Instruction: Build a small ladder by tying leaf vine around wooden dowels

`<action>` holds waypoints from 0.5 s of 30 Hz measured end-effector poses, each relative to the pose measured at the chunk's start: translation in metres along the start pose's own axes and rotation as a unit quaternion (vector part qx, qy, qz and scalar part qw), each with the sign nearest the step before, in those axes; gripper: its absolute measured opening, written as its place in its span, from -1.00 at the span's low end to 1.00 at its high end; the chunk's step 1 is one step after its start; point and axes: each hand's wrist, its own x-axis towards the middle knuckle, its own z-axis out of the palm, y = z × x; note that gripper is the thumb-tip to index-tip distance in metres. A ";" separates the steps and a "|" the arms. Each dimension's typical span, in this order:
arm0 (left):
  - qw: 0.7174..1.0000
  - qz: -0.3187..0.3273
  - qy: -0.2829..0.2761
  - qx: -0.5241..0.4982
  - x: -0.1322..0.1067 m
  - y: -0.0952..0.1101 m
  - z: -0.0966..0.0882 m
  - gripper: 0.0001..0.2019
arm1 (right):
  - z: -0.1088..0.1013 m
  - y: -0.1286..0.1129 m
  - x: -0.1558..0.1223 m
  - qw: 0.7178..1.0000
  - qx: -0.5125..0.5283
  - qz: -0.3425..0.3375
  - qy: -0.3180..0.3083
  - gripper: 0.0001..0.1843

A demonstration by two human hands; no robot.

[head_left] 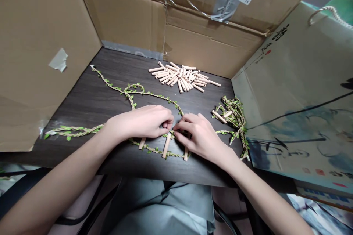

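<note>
A small rope ladder lies near the front edge of the dark table, with pale wooden rungs (pixel 166 146) strung between leafy twine strands (pixel 154 150). My left hand (pixel 146 120) is closed on the upper leafy twine, just left of the middle rung's top end. Close by on the right, my right hand (pixel 197 134) pinches the same twine with thumb and fingers. Both hands partly hide the upper strand and the outer rungs. From between the hands, a loose length of leafy twine (pixel 162 96) loops up and away to the far left.
A pile of drilled wooden sticks (pixel 182 75) lies at the back. To the right, a bundle of leafy twine (pixel 235 114) holds a few rungs. Cardboard walls (pixel 132 18) stand behind and left; a printed paper bag (pixel 292 91) stands right. Tape holds twine ends at left.
</note>
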 end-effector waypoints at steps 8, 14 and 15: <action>0.999 -0.014 -0.019 -0.023 -0.003 0.002 -0.004 -0.81 | 0.016 0.000 0.002 0.995 0.082 0.039 0.043 -0.76; 0.998 -0.043 -0.029 -0.047 -0.007 0.007 -0.016 -0.82 | 0.018 0.002 0.002 0.983 0.139 0.035 0.113 -0.85; 0.997 -0.042 -0.030 -0.049 -0.007 0.007 -0.017 -0.80 | 0.018 0.002 0.001 0.982 0.136 0.035 0.126 -0.85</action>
